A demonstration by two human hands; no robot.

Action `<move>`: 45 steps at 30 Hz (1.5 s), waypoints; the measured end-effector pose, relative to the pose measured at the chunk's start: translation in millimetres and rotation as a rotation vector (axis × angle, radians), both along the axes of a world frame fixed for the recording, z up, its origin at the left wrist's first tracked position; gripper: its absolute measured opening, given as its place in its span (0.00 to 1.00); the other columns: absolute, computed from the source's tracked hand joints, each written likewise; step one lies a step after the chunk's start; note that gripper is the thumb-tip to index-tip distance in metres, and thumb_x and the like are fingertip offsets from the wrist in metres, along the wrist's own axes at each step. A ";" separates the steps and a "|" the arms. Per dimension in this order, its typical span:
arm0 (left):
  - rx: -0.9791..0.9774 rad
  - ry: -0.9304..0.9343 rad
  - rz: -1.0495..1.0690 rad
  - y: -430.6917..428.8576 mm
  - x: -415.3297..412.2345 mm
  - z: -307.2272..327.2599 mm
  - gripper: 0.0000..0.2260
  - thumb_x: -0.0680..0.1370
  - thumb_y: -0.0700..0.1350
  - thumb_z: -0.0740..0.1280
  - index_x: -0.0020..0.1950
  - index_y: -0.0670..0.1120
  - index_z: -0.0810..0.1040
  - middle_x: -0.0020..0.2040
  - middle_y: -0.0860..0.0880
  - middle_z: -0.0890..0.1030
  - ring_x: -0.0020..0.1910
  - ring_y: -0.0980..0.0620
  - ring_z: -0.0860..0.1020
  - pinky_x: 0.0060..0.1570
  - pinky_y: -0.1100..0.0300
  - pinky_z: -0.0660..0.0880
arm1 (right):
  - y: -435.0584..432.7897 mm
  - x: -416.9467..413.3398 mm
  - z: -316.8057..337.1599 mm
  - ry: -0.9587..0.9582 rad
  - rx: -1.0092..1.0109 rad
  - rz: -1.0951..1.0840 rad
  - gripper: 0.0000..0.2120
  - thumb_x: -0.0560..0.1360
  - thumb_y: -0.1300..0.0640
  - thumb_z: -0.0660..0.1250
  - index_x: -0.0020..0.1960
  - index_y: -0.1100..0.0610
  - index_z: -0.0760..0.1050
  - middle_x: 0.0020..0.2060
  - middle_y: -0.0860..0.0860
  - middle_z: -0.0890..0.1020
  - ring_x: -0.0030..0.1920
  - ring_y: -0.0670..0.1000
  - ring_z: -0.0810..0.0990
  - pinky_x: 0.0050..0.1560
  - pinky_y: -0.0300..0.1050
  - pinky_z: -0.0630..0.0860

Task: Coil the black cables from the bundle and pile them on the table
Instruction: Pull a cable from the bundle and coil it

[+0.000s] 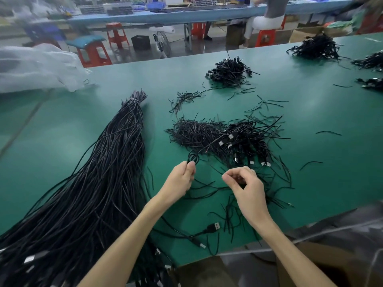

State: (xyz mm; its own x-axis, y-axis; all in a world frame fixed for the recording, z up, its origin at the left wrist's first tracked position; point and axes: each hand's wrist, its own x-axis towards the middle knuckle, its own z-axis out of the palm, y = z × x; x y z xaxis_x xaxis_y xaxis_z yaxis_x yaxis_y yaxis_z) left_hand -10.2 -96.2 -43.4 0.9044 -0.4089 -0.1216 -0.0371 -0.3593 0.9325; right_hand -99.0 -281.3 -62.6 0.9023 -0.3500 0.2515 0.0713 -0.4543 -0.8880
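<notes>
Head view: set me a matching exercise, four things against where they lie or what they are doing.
1. cable bundle
2. left hand
3. USB plug
4. coiled pile

A. lies loose near the front edge of the table
B. tied near its far end, on the left side
C. pinches a small cable loop
D. heaped mid-table

Pairs: 1-B, 2-C, 3-A, 4-D
</notes>
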 end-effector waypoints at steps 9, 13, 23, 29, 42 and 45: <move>-0.086 0.019 -0.038 4.0 2.4 -7.5 0.15 0.88 0.52 0.53 0.47 0.45 0.69 0.30 0.57 0.63 0.25 0.58 0.59 0.21 0.66 0.58 | 28.9 12.1 9.4 -0.153 -0.234 -0.016 0.03 0.76 0.54 0.74 0.46 0.52 0.81 0.41 0.44 0.78 0.47 0.47 0.75 0.57 0.48 0.71; -0.112 0.048 -0.041 6.4 0.8 -9.0 0.15 0.88 0.52 0.53 0.47 0.46 0.69 0.31 0.57 0.65 0.25 0.58 0.60 0.22 0.66 0.58 | 46.8 27.8 8.7 -0.022 0.013 -0.001 0.03 0.77 0.54 0.74 0.45 0.52 0.83 0.42 0.46 0.81 0.48 0.49 0.79 0.54 0.49 0.76; -0.143 0.052 0.014 3.4 -3.0 -5.9 0.17 0.88 0.52 0.53 0.43 0.45 0.65 0.29 0.56 0.64 0.24 0.59 0.60 0.21 0.66 0.58 | 54.2 31.0 6.9 0.000 0.131 0.009 0.03 0.75 0.55 0.76 0.44 0.52 0.84 0.40 0.46 0.84 0.44 0.45 0.80 0.49 0.39 0.75; -0.228 0.135 -0.044 10.5 -2.9 -6.8 0.18 0.87 0.56 0.56 0.40 0.50 0.65 0.29 0.57 0.61 0.26 0.57 0.56 0.23 0.66 0.55 | 40.0 32.2 13.5 0.117 0.330 0.225 0.20 0.72 0.56 0.79 0.59 0.52 0.74 0.44 0.50 0.82 0.46 0.46 0.81 0.55 0.44 0.77; -0.309 0.217 -0.114 15.7 -2.0 -9.1 0.17 0.84 0.57 0.60 0.40 0.49 0.73 0.31 0.55 0.60 0.26 0.57 0.55 0.22 0.67 0.54 | 21.2 54.3 25.2 0.243 0.270 0.573 0.17 0.73 0.55 0.78 0.61 0.48 0.84 0.54 0.48 0.87 0.56 0.49 0.82 0.67 0.49 0.75; -0.309 0.229 -0.118 15.1 -1.6 -9.3 0.19 0.84 0.59 0.60 0.37 0.53 0.73 0.31 0.55 0.59 0.26 0.57 0.55 0.22 0.67 0.53 | 23.1 54.3 18.8 0.135 0.096 0.399 0.17 0.69 0.53 0.81 0.57 0.53 0.85 0.53 0.47 0.84 0.54 0.48 0.79 0.61 0.49 0.75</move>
